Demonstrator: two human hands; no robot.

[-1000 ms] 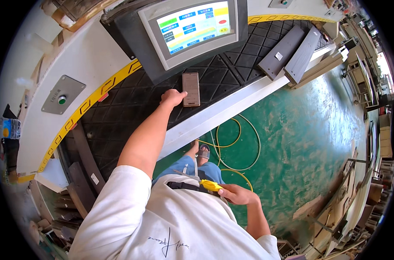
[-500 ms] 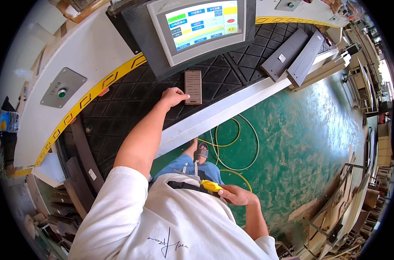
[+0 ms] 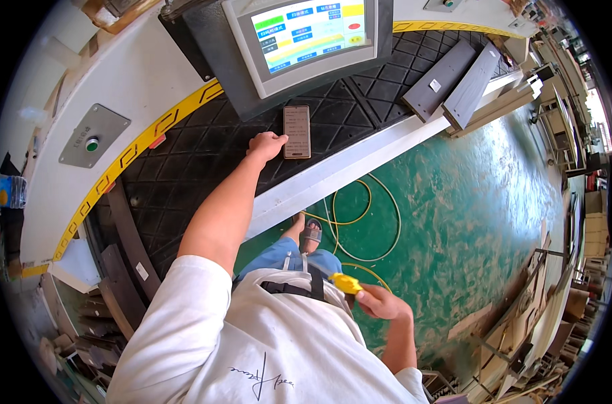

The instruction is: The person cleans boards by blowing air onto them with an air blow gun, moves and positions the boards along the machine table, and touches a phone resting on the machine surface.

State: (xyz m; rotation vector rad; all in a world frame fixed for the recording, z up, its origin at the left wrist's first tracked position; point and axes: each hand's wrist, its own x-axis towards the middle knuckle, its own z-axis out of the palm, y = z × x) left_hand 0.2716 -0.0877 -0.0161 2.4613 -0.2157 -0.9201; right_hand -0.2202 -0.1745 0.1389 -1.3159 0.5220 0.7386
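A smartphone (image 3: 297,132) with a lit screen of text lies flat on the black ribbed surface (image 3: 205,151). My left hand (image 3: 267,145) is beside the phone's left edge, fingers curled in and a fingertip at that edge; no object shows in its grip. Low in front of my waist, my right hand (image 3: 384,303) is closed around a yellow air blow gun (image 3: 346,283). Its thin nozzle points up and to the left, slightly blurred. A yellow hose (image 3: 368,269) curves from the floor toward this hand.
Above the phone stands a control panel (image 3: 309,40) with a bright touchscreen. Dark boards (image 3: 440,81) rest at the right on the black surface, which a white metal edge (image 3: 339,173) borders. A green button (image 3: 92,144) sits on the left housing. Hose coils (image 3: 394,202) lie on the green floor.
My right hand has moved a little right with the blow gun, whose nozzle now tilts more upward. The left hand's fingers have drawn back slightly to the phone's edge.
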